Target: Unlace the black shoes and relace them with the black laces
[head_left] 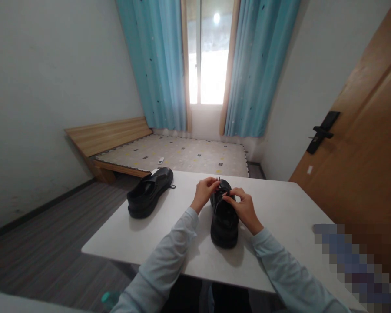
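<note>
So, head cam: we've the near shoe [224, 234] on the surface [189, 261], approx. 5 o'clock, heel at 6, prob. so we reach its lace [219, 178] easily. L hand [204, 191], at its 11, looks pinched on lace; R hand [246, 206], at its 2, angles in, can't tell if fingers clamp. Other shoe [141, 203]: 9.

I see slight-sheen, leather-look shoe [224, 237] ctr frame, smooth surface [273, 208] lower ctr, cloth curtains [161, 65] top, wood-look door [361, 165] R.
</note>
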### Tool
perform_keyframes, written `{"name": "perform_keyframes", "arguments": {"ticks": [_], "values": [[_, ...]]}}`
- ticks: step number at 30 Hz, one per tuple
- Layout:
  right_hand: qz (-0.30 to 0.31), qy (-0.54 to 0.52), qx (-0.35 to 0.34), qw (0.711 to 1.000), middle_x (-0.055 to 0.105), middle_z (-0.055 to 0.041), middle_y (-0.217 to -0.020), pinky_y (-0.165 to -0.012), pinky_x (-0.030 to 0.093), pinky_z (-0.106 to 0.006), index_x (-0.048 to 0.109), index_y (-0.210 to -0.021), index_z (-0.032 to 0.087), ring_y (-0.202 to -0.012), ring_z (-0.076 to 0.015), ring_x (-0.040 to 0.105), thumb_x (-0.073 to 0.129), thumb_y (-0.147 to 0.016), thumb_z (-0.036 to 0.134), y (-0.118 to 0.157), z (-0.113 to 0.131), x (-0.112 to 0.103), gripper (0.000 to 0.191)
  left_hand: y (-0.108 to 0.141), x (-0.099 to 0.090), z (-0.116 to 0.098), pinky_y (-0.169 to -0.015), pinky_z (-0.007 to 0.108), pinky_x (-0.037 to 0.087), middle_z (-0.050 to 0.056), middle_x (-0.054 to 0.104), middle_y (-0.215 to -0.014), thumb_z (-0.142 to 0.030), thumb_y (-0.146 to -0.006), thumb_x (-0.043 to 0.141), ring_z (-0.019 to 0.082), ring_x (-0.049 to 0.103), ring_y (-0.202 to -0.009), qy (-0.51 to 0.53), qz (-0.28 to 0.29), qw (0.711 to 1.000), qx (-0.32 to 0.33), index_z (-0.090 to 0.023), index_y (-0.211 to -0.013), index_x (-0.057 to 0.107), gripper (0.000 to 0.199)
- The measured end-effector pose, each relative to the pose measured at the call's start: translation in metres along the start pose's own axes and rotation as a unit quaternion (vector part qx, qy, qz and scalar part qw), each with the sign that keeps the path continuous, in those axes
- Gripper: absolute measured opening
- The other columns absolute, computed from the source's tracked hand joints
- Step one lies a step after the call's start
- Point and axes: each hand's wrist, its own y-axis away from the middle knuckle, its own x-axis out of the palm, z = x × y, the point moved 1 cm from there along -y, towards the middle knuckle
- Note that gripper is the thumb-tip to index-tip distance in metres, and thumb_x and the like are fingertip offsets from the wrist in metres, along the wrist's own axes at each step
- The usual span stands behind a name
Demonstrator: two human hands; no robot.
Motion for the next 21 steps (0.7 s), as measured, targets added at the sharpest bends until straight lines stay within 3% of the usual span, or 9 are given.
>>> {"name": "perform_keyframes", "arguments": {"ticks": [3,7,11,15,21], "values": [[0.012,-0.010,0.016,1.000,0.067,-0.0033,-0.074,-0.080,0.044,-0.040,0.067,-0.068,0.023,-0.082,-0.0232,0.057,0.070,-0.070,0.042,-0.002,0.002,-0.004,0.020,0.004,0.000,-0.003,-0.064,0.025,0.052,0.003,0.068,-0.070,-0.029,-0.075,0.064,0.013,0.062,-0.065,-0.094,-0.024,0.995,0.032,-0.014,-0.077,0.067,0.016],[0.058,-0.012,0.012,0.998,0.068,-0.0044,-0.080,-0.083,0.044,-0.041,0.070,-0.073,0.023,-0.087,-0.0239,0.058,0.073,-0.067,0.042,-0.005,0.001,-0.009,0.020,0.007,-0.003,-0.002,-0.063,0.025,0.051,0.004,0.068,-0.071,-0.028,-0.074,0.065,0.013,0.062,-0.065,-0.122,-0.064,0.990,0.009,-0.015,-0.082,0.067,0.016],[0.099,-0.022,-0.006,0.995,0.068,-0.0056,-0.088,-0.086,0.044,-0.041,0.071,-0.080,0.023,-0.091,-0.0235,0.058,0.073,-0.068,0.038,-0.007,-0.001,-0.015,0.019,0.004,-0.004,0.005,-0.053,0.022,0.049,0.003,0.065,-0.067,-0.025,-0.076,0.063,0.009,0.058,-0.052,-0.001,-0.094,0.994,-0.045,-0.012,-0.083,0.061,0.015],[0.129,-0.004,-0.022,0.991,0.066,-0.0059,-0.093,-0.087,0.043,-0.040,0.071,-0.086,0.023,-0.094,-0.0229,0.057,0.072,-0.070,0.031,-0.006,-0.002,-0.015,0.018,0.001,-0.003,0.010,-0.058,0.023,0.052,0.003,0.064,-0.071,-0.020,-0.077,0.064,0.009,0.061,-0.056,0.205,-0.109,0.968,-0.092,-0.010,-0.089,0.055,0.018],[0.085,0.005,-0.010,0.996,0.066,-0.0045,-0.085,-0.086,0.042,-0.041,0.065,-0.074,0.022,-0.090,-0.0235,0.057,0.073,-0.069,0.029,-0.004,-0.001,-0.011,0.012,0.005,0.000,0.007,-0.073,0.029,0.054,0.003,0.065,-0.071,-0.014,-0.073,0.068,0.013,0.067,-0.067,0.270,-0.069,0.956,-0.092,-0.010,-0.097,0.053,0.029]]}}
